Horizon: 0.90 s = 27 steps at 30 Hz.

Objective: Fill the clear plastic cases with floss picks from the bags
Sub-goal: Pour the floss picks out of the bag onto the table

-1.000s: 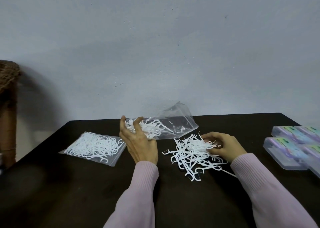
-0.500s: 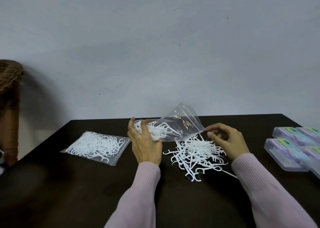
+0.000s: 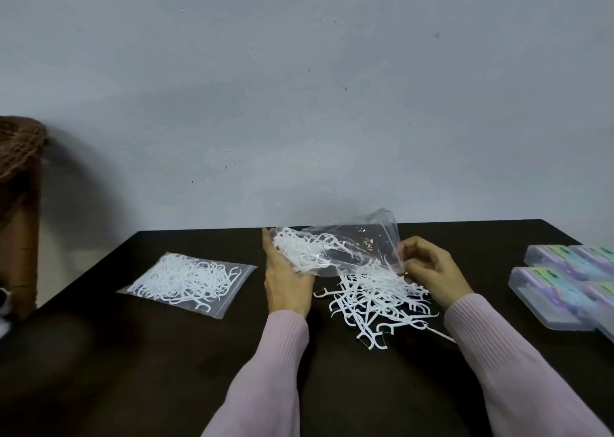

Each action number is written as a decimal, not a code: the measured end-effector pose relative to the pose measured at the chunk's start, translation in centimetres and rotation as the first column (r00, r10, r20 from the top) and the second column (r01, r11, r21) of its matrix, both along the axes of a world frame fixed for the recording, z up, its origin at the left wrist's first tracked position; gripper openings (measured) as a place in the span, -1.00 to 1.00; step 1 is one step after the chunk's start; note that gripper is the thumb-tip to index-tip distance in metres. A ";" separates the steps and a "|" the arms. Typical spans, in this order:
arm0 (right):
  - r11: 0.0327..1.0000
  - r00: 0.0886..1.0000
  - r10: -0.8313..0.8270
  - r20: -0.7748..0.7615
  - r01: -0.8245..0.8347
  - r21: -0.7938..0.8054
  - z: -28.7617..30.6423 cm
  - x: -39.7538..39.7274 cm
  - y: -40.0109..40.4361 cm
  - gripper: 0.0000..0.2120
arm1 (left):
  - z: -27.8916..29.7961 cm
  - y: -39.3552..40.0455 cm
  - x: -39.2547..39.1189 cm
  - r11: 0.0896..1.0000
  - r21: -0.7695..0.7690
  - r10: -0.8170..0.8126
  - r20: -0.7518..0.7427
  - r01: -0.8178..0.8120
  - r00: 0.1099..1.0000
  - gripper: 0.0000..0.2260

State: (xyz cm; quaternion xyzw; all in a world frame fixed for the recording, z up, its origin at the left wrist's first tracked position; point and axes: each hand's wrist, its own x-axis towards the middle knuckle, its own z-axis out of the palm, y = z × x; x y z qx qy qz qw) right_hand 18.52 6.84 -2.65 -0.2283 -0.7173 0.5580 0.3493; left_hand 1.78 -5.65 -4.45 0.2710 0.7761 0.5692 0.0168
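Sleeves point(image 3: 269, 370): two pale pink knit sleeves enter from the bottom edge, left one at lower centre, right one at lower right.

Table point(image 3: 133, 370): dark, matte top filling the lower half of the frame.

Loose picks point(image 3: 375, 300): a tangled heap of white floss picks lying on the table just right of centre, between the two hands; a few strays trail toward the lower right of the heap.

Left hand point(image 3: 285, 280): at centre, back toward the camera, fingers curled up round the filled end of the held bag, gripping it.

Right hand point(image 3: 432, 270): right of centre, fingers bent, thumb and fingertips pinching the bag's open edge just above the heap.

Held bag point(image 3: 349, 247): clear plastic, lifted off the table and tilted, its mouth down toward the right over the heap. A clump of white picks sits in the end at the left hand; the rest of the bag looks empty and creased.

Second bag point(image 3: 186, 280): clear zip bag, lying flat at centre left, well apart from the hands, full of white picks.

Cases point(image 3: 564, 287): clear plastic cases with purple and green inserts, grouped at the right edge, lids down; their exact count cannot be told.

Wall point(image 3: 299, 87): plain grey-blue, upper half of the frame.

Brown object point(image 3: 20, 177): at the far left edge, woven top; what it is cannot be told.
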 end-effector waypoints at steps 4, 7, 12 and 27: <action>0.999 0.995 0.013 0.096 -0.009 -0.046 -0.3 0.0 0.0 -0.64 | -0.2 0.1 -0.2 0.994 0.081 -0.070 0.039 0.066 0.997 -0.11; 0.997 0.997 -0.004 0.083 0.010 -0.078 0.0 0.2 0.0 -0.69 | -0.4 0.3 -0.6 0.988 0.066 -0.137 -0.068 0.142 0.988 0.00; 0.999 0.987 0.005 0.158 0.001 -0.040 0.1 0.1 -0.1 -0.74 | -0.7 0.4 -0.6 0.970 0.050 -0.230 -0.148 0.239 0.962 -0.13; 0.998 0.994 -0.066 0.090 0.066 0.002 0.4 0.6 -0.1 -0.81 | -1.0 0.5 -0.4 0.960 0.087 -0.250 -0.173 0.268 0.953 0.12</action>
